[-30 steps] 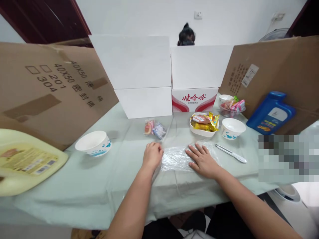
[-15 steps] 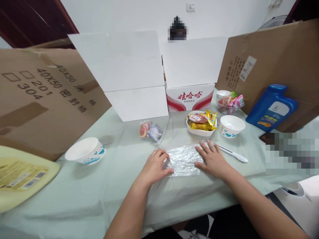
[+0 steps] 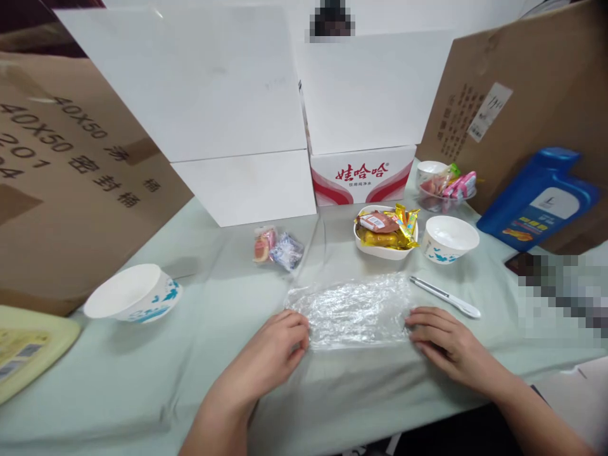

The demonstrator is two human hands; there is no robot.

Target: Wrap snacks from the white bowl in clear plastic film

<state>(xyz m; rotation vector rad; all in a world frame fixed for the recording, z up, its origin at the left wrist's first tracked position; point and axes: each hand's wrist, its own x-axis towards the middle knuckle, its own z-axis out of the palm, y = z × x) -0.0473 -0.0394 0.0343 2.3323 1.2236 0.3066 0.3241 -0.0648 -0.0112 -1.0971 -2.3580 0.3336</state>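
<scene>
Your left hand (image 3: 270,351) rests with loosely curled fingers touching the left edge of the crinkled sheet of plastic wrap (image 3: 351,308), while your right hand (image 3: 446,345) lies with fingers extended and slightly apart, their tips at the sheet's right edge; neither hand grasps anything. The wrap lies flat on the pale green tablecloth (image 3: 142,373), near the table's front edge between your hands. Just beyond your right hand lies a white utility knife (image 3: 445,296), with white bowls (image 3: 130,294), a dish of wrapped snacks (image 3: 386,231), white boxes (image 3: 247,183) and cardboard panels (image 3: 71,183) behind.

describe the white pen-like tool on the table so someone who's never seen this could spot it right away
On the pale green table, look just right of the crinkled plastic sheet. The slim white tool lies flat below the empty white bowl, beyond the right hand; it is the only long, thin thing.
</scene>
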